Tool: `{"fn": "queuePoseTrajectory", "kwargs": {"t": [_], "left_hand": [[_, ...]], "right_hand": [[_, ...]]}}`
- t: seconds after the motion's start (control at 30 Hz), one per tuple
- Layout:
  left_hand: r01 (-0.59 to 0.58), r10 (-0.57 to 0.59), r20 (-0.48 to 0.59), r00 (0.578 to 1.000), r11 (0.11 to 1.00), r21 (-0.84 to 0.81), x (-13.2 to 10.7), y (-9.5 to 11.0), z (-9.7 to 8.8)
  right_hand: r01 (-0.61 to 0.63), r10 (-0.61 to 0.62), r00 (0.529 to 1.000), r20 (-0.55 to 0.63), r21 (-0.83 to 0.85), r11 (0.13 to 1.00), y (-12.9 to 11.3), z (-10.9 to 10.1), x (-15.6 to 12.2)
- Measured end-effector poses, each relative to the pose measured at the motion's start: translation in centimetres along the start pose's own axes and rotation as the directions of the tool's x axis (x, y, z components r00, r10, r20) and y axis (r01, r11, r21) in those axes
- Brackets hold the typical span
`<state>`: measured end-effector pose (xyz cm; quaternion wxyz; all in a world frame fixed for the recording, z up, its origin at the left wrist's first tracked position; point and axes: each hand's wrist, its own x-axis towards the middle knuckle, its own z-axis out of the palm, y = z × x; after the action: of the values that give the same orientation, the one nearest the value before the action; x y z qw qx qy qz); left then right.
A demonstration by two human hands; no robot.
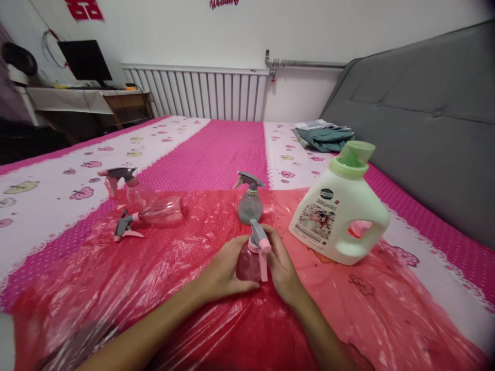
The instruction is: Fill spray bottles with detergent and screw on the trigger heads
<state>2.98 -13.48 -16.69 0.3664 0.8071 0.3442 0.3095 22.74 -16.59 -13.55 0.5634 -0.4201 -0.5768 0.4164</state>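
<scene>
A small pink-tinted spray bottle [246, 265] with a grey and pink trigger head stands upright between my hands on a red plastic sheet [185, 288]. My left hand [220, 273] is wrapped round its body, thumb across the near side. On the other side, my right hand [283, 265] closes about the bottle, its fingers partly hidden behind the trigger head. Just beyond stands a clear spray bottle [249, 208] with a grey head. To the left, one pink spray bottle [164, 211] lies on its side, and another pink spray bottle [139, 196] is behind it.
A large pale green detergent jug [359, 206] with a green cap stands to the right on the sheet. Folded clothes [325, 136] lie farther back on the bed [228, 149]. A grey padded headboard [421, 103] rises at right; a radiator [201, 93] lines the far wall.
</scene>
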Motion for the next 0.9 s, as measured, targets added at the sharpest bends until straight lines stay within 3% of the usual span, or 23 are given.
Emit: {"fn": "queuePoseTrajectory", "kwargs": {"t": [0.53,0.9], "left_hand": [[-0.012,0.012,0.008,1.0,1.0,0.0,0.0,-0.6,0.2],[-0.105,0.106,-0.015,0.994,0.994,0.033,0.3,-0.4,-0.1]], "right_hand": [[0.05,-0.052,0.998,-0.046,-0.044,0.998,0.3,0.2,0.5],[-0.071,0.073,0.994,-0.087,0.03,0.997,1.5,0.2,0.1]]}}
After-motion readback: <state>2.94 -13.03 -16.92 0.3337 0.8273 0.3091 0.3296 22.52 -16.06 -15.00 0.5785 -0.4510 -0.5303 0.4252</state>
